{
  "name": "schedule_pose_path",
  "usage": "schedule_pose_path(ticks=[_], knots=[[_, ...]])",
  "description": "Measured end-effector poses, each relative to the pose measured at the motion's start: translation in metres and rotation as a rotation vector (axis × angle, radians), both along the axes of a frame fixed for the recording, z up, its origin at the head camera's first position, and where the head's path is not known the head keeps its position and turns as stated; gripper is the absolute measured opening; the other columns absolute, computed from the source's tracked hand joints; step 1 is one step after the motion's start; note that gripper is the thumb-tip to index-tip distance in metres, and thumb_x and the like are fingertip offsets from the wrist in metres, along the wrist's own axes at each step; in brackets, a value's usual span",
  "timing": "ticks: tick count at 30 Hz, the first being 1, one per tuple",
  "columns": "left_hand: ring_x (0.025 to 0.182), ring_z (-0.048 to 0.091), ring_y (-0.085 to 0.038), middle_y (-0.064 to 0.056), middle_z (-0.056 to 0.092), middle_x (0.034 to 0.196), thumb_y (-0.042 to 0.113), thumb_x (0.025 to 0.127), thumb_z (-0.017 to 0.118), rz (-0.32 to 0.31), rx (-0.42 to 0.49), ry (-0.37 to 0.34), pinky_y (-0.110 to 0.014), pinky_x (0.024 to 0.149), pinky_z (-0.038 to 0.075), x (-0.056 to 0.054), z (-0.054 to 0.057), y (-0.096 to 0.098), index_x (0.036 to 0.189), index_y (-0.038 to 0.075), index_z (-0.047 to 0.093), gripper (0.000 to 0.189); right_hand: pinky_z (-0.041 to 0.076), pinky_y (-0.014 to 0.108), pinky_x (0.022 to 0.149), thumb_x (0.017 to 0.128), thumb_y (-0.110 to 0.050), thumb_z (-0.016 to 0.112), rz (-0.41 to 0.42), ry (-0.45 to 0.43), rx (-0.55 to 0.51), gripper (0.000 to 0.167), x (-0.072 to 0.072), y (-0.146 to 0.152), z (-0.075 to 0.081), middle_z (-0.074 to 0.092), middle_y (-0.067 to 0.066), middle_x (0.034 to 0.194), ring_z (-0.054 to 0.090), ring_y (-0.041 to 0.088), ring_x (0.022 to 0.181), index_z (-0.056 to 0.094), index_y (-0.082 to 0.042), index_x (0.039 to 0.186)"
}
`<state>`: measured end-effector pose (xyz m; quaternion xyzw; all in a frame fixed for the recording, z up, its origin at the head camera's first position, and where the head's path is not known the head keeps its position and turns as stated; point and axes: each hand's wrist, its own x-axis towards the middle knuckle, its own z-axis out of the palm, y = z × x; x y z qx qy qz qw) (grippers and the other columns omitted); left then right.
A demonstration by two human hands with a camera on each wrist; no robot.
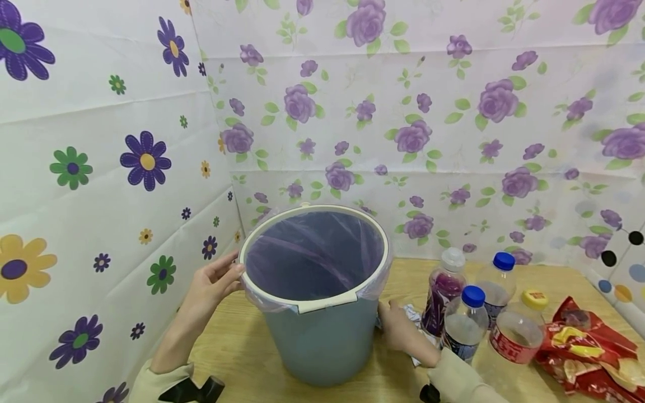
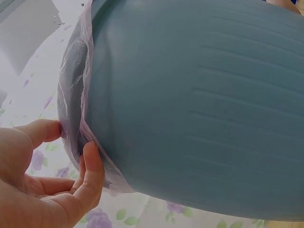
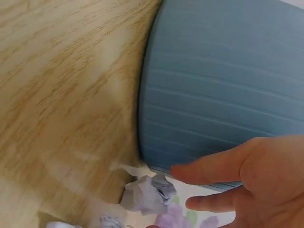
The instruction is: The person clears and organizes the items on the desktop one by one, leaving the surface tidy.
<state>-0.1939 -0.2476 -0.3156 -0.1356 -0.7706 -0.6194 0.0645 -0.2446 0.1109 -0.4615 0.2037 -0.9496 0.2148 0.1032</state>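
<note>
A blue-grey trash bin (image 1: 322, 341) stands upright on the wooden table, its cream rim lined with a thin translucent bag (image 2: 71, 90) folded over the outside. At the bin's left side my left hand (image 1: 216, 282) pinches the bag-covered rim between thumb and fingers. Low on the opposite side is my right hand (image 1: 403, 330), its fingers (image 3: 209, 168) extended beside the bin wall and holding nothing. Just beyond those fingertips lies a crumpled paper ball (image 3: 145, 194), close against the bin's base. In the head view this hand partly covers the crumpled paper.
Right of the bin stand a bottle of purple drink (image 1: 443, 291), two blue-capped bottles (image 1: 466, 319) and a yellow-capped bottle (image 1: 516, 330). A red snack bag (image 1: 587, 352) lies at the far right. Flower-patterned sheets (image 1: 353, 112) enclose the table's back and left.
</note>
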Motion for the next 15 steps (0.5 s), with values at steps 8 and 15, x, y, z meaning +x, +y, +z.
schedule_pose_path(ticks=[8, 15], knots=[[0.096, 0.066, -0.006, 0.01, 0.069, 0.107, 0.014, 0.1, 0.052, -0.014, 0.001, 0.01, -0.017, 0.084, 0.056, -0.001, -0.002, -0.001, 0.146, -0.008, 0.032, 0.054, 0.052, 0.051, 0.056, 0.062, 0.007, 0.074, -0.004, 0.044, -0.014, 0.049, -0.005, -0.003, -0.013, 0.054, 0.025, 0.081, 0.056, 0.038, 0.07, 0.054, -0.002, 0.106], [0.097, 0.066, -0.006, 0.009, 0.069, 0.108, 0.014, 0.1, 0.052, -0.01, 0.004, 0.011, -0.018, 0.084, 0.057, -0.002, -0.002, -0.002, 0.146, -0.008, 0.032, 0.055, 0.05, 0.048, 0.054, 0.068, 0.011, 0.067, 0.005, 0.075, -0.051, 0.033, -0.01, -0.002, -0.019, 0.057, 0.022, 0.075, 0.056, 0.036, 0.07, 0.054, -0.003, 0.095]])
